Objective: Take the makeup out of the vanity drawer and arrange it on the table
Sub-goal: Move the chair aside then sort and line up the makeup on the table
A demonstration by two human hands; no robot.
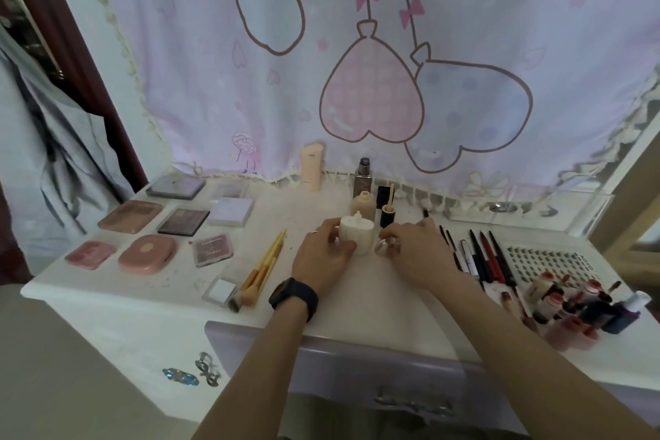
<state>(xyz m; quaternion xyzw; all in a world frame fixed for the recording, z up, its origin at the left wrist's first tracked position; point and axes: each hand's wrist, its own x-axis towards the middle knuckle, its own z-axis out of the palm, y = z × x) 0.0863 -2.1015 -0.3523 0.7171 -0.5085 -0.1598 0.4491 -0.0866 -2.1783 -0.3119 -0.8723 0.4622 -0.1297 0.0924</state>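
Note:
A white squat bottle with a pointed nozzle stands mid-table on the white vanity table. My left hand, a dark watch on its wrist, grips the bottle from the left. To its right, my right hand holds a clear round cap by the bottle's base. Behind them stand a beige foundation bottle, a black tube and a taller dark-capped bottle. The lilac drawer below me looks closed.
Several palettes and compacts lie at the left, with yellow brushes beside them. Pencils and liners, a lash tray and small red and dark bottles fill the right. A peach tube stands by the curtain.

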